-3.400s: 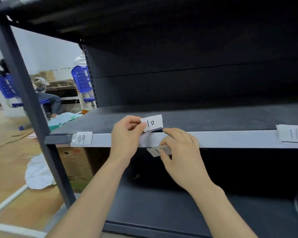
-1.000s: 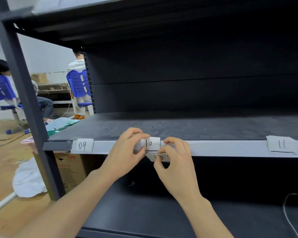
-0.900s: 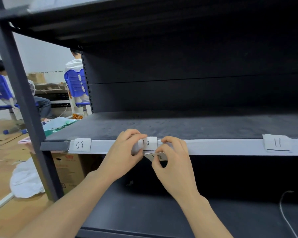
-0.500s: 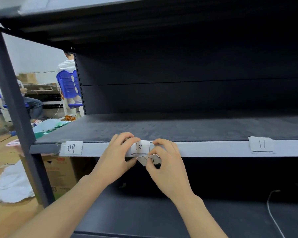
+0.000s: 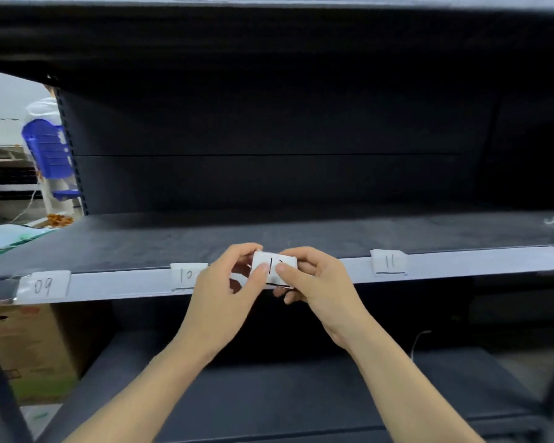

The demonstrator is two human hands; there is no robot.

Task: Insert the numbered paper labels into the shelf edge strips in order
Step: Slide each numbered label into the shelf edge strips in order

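Left hand [image 5: 227, 290] and right hand [image 5: 319, 282] each pinch one side of a small paper label [image 5: 273, 265], holding it in front of the grey shelf edge strip [image 5: 125, 282], between the 10 label [image 5: 186, 275] and the 11 label [image 5: 388, 263], with the 09 label [image 5: 44, 285] far left.

I count four paper labels: label 09 [image 5: 44, 285], label 10 [image 5: 186, 275] and label 11 [image 5: 388, 262] sit along the one shelf edge strip [image 5: 125, 282]; a fourth label [image 5: 274, 266] is pinched between my two hands, left hand [image 5: 227, 292] and right hand [image 5: 317, 279]; three dark shelf boards [image 5: 301, 231] show, one above, one at the strip, one below; at the left, one blue chair [image 5: 47, 148] and one cardboard box [image 5: 29, 346].
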